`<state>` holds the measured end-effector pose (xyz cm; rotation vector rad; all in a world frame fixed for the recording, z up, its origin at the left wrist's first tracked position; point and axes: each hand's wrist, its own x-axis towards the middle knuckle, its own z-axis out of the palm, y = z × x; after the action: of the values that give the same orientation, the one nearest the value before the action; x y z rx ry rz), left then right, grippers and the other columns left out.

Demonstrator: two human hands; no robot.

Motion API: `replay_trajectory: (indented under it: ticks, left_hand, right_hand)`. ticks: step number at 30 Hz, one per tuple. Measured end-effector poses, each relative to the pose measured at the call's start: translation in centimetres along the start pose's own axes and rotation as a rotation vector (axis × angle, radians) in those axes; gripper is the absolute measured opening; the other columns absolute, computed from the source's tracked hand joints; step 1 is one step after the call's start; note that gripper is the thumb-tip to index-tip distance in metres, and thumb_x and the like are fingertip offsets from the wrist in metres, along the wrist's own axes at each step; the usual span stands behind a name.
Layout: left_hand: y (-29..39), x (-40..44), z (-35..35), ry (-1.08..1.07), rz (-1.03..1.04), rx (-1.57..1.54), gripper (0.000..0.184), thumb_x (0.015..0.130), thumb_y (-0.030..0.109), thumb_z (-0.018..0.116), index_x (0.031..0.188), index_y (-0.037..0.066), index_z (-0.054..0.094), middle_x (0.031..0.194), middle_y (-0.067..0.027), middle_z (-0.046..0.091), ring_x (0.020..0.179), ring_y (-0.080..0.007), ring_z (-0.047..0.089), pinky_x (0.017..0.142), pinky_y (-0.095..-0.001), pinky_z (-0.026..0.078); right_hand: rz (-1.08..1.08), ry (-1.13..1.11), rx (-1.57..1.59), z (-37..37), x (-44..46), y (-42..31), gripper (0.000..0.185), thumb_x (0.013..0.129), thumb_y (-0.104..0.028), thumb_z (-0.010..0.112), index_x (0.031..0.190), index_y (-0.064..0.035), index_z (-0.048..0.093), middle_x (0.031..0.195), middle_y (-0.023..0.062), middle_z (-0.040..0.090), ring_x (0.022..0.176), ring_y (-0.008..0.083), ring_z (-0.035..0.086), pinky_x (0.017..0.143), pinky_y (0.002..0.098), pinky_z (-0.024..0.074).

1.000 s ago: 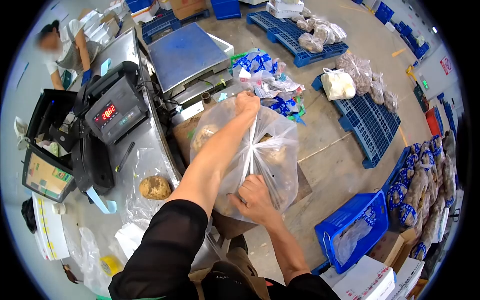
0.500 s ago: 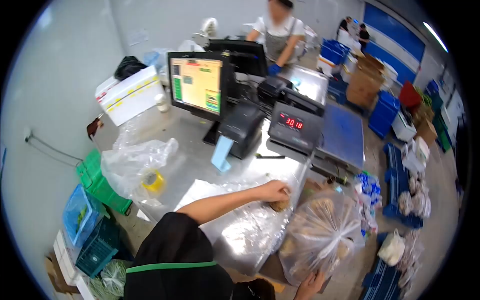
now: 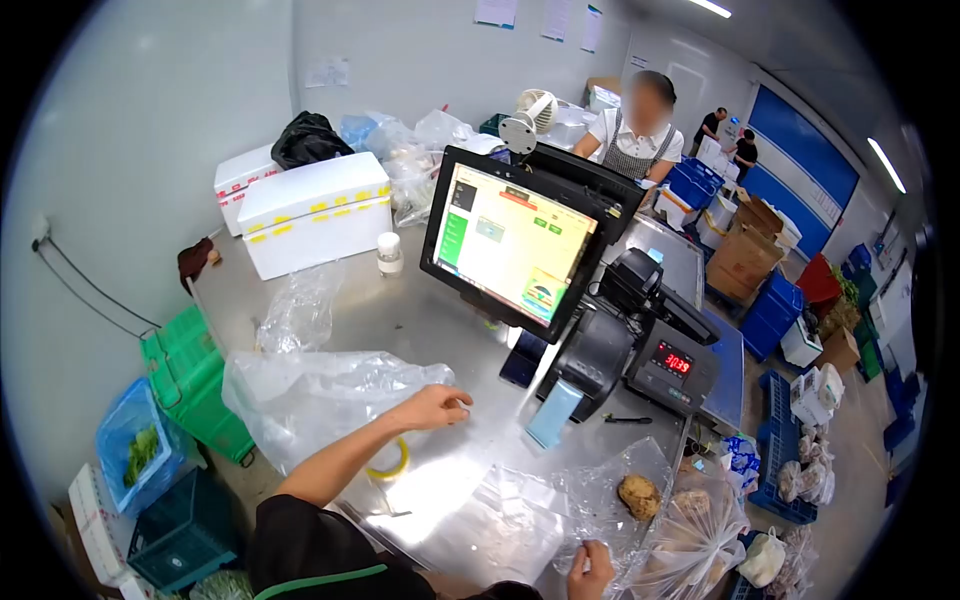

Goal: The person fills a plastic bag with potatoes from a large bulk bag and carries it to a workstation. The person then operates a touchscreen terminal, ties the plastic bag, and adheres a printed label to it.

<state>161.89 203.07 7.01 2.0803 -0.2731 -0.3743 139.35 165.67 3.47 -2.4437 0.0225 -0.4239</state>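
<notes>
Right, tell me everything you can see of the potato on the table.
The potato is a rounded lump with uneven, yellowish-brown skin, mottled with darker patches. Its visible side looks uncut. It lies on crumpled clear film on the metal table, near the edge beside the filled bag. Neither the left hand nor the right hand touches it.

Ceiling tubes shine brightly, with white glare pooling on the metal counter. The monitor glows clearly. Fisheye distortion bends the edges, black fills the corners, and blur masks one person's head.
</notes>
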Motion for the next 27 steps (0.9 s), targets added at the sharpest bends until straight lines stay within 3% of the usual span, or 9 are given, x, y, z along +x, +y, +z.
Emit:
replay_trajectory:
  ticks: [4, 8, 11, 17, 27]
  left_hand:
    - [-7.2, 2.4, -8.2, 0.164, -0.09, -0.035, 0.034, 0.082, 0.021, 0.063, 0.108, -0.001, 0.063, 0.081, -0.0122, 0.068, 0.07, -0.0176, 0.064, 0.069, -0.0308, 0.051]
    - [-16.5, 5.9, -12.1, 0.425, -0.231, -0.08, 0.032, 0.08, 0.024, 0.062, 0.102, 0.0, 0.066, 0.083, -0.0156, 0.069, 0.07, -0.023, 0.066, 0.07, -0.0347, 0.051]
    - [-22.3, 7.7, -12.0, 0.646, -0.202, 0.109, 0.031, 0.08, 0.027, 0.062, 0.097, 0.002, 0.068, 0.085, -0.0164, 0.069, 0.071, -0.0286, 0.066, 0.07, -0.0377, 0.051]
    - [-22.3, 7.0, -9.2, 0.974, -0.136, 0.218, 0.028, 0.083, 0.032, 0.062, 0.08, 0.005, 0.067, 0.075, -0.0142, 0.066, 0.069, -0.0338, 0.063, 0.063, -0.0417, 0.048]
    - [-22.1, 6.9, -9.0, 1.047, -0.056, 0.193, 0.022, 0.083, 0.025, 0.063, 0.075, 0.004, 0.065, 0.069, -0.0152, 0.063, 0.064, -0.0344, 0.061, 0.058, -0.0416, 0.045]
  right_hand:
    - [-0.214, -0.176, -0.008, 5.8, 0.8, -6.3, 0.021, 0.085, -0.009, 0.058, 0.104, -0.0008, 0.063, 0.104, 0.0211, 0.063, 0.099, 0.0377, 0.058, 0.088, 0.0419, 0.0469]
    - [-0.173, -0.266, 0.004, 7.6, 0.9, -9.9, 0.021, 0.086, -0.009, 0.057, 0.105, -0.0021, 0.063, 0.105, 0.0202, 0.063, 0.1, 0.0382, 0.057, 0.089, 0.0439, 0.0461]
    - [-0.158, -0.308, -0.065, 8.6, 1.1, -9.9, 0.02, 0.086, -0.009, 0.057, 0.103, -0.0023, 0.063, 0.104, 0.0204, 0.063, 0.099, 0.0382, 0.058, 0.087, 0.0438, 0.0468]
    - [-0.184, -0.245, -0.061, 10.1, 2.9, -11.8, 0.017, 0.084, -0.008, 0.057, 0.099, -0.0019, 0.064, 0.095, 0.0212, 0.064, 0.091, 0.04, 0.059, 0.082, 0.0441, 0.048]
    - [-0.113, -0.306, 0.096, 12.3, 3.7, -15.0, 0.011, 0.081, -0.002, 0.059, 0.09, 0.0006, 0.064, 0.084, 0.0227, 0.063, 0.08, 0.0422, 0.059, 0.07, 0.0449, 0.0489]
